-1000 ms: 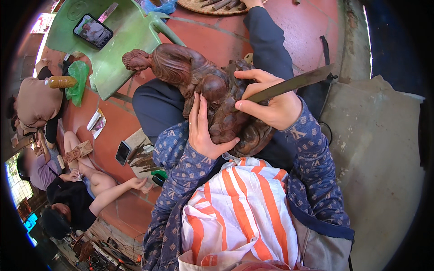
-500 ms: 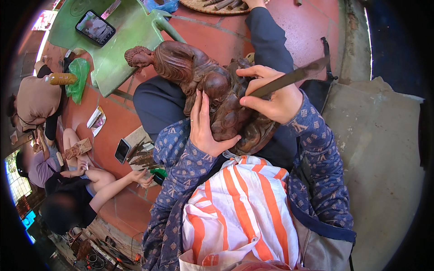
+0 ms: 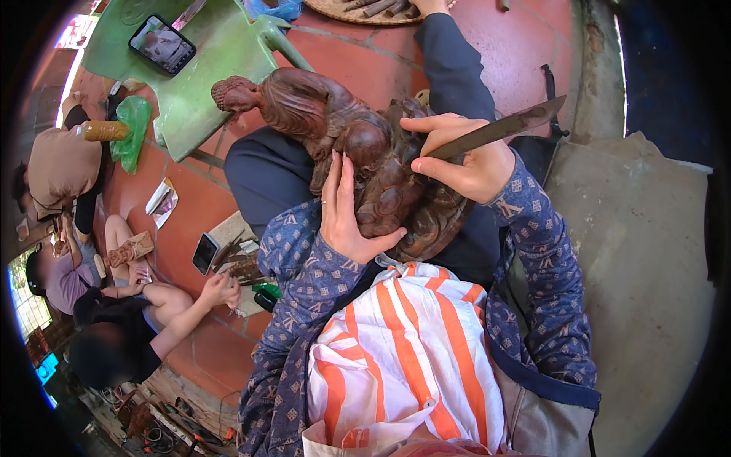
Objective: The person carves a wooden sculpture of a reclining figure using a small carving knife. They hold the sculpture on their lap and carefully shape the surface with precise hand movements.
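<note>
A dark reddish-brown carved wooden statue [image 3: 297, 104] lies across my lap, its curly-haired head pointing left. My left hand [image 3: 347, 217] holds it near the middle, fingers stretched over the rounded carving and thumb spread to the right along the near side. In my right hand [image 3: 466, 156] is a long, flat, dark knife-like blade [image 3: 518, 124]. Its broad end sticks out to the upper right, while the other end is hidden in my fingers. That hand is over the right part of the statue, fingertips at the carved wood; whether the blade touches it cannot be seen.
A green plastic chair [image 3: 199, 107] with a phone [image 3: 161, 46] stands at the upper left. Tools lie by another phone [image 3: 205, 253] on the tiled floor. Several people sit at left, one with a small carving [image 3: 131, 249]. A woven tray [image 3: 335, 11] sits at top.
My right hand has shifted slightly, and the blade has turned so its flat face shows more clearly. My left hand and the statue stay nearly still. A nearby person's hands have come together.
</note>
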A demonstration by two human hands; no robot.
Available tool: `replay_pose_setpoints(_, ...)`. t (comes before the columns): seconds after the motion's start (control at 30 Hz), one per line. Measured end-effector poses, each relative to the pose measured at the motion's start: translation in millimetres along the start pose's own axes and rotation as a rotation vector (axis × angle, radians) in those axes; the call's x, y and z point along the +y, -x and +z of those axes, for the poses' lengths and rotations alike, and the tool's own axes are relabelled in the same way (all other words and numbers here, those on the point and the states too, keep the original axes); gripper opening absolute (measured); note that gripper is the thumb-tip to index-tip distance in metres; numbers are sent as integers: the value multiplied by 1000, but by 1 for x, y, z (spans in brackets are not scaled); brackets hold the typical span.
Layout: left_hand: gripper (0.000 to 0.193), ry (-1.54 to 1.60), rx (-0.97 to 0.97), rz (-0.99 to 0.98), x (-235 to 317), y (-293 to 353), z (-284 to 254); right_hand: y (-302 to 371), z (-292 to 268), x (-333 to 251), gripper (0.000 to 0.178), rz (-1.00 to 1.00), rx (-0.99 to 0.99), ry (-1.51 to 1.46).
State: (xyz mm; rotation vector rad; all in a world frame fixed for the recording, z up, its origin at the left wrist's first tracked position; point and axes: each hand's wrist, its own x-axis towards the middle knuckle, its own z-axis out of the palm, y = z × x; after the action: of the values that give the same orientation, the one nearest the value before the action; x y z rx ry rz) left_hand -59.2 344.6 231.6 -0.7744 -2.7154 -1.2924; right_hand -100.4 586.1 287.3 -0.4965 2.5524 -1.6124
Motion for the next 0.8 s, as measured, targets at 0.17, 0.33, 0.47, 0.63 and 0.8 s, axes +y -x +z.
replay_pose_setpoints(0.17, 126, -2, 8, 1, -1, 1, 1, -1, 4, -6, 14, -123, -61, 166)
replay_pose_setpoints(0.33, 125, 7, 10, -1, 0, 0, 1, -5, -1, 2, 14, -226, -95, 227)
replay_pose_setpoints(0.47, 125, -3, 8, 7, -1, 0, 1, -12, -14, 3, 13, -154, -188, 105)
replay_pose_setpoints(0.63, 125, 7, 7, -8, 0, 0, 0, -11, -13, -1, 16, -166, -203, 142)
replay_pose_setpoints(0.8, 124, 14, 14, -5, 0, 1, 1, -14, -9, -10, 17, -207, -229, 231)
